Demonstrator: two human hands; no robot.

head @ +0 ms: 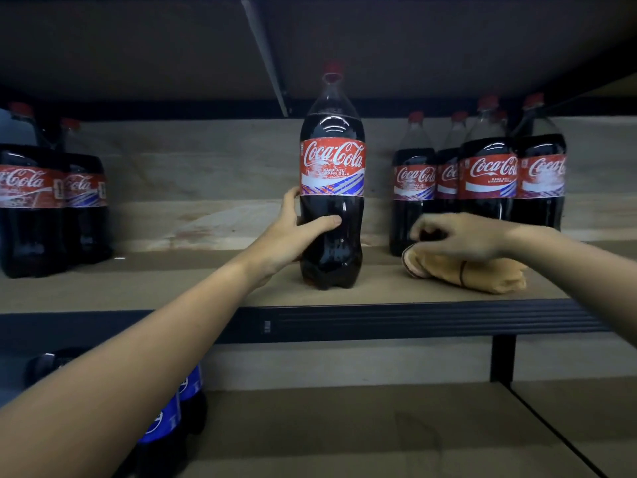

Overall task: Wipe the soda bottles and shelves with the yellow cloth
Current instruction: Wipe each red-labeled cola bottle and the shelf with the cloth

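A large Coca-Cola bottle [332, 174] with a red cap stands upright near the front of the middle shelf [206, 291]. My left hand [293, 232] grips its lower body, thumb across the front. To its right the yellow cloth [482, 272] lies bunched on the shelf. My right hand [458, 236] hovers just over the cloth with loosely curled fingers, and I cannot tell whether it touches it.
Several more Coca-Cola bottles [482, 181] stand at the right rear, and others [48, 208] at the far left. Blue-labelled bottles [172, 408] stand on the lower shelf at left. The shelf above hangs low, with a metal bracket [269, 60] under it.
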